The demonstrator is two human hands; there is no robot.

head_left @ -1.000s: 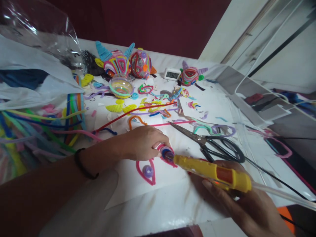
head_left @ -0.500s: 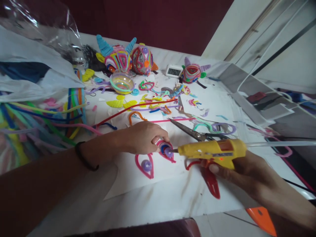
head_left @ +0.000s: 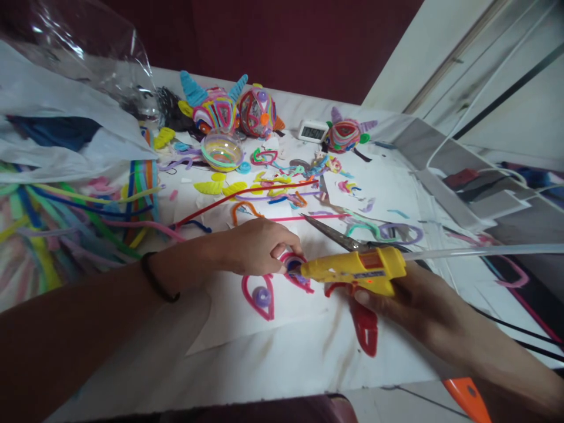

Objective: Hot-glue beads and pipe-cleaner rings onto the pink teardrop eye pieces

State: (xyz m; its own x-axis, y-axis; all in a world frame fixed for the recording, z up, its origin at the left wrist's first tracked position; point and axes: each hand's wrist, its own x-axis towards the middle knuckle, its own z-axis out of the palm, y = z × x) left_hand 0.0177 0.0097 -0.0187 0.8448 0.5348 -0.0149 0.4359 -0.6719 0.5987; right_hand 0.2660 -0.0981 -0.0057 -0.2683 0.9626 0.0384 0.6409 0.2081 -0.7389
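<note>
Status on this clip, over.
Left hand pinching pink-edged teardrop; right hand gripping yellow glue gun, nozzle at teardrop; scissors lying just behind.

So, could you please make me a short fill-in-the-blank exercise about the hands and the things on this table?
The glue gun in the right hand is mainly ____ in colour.
A dark band is worn on the ____ arm.
The pink-edged eye shape lying on the paper has a ____ centre.
In the picture, the white clock stands to the ____ of the clear bowl.

Missing words: yellow; left; purple; right.
</note>
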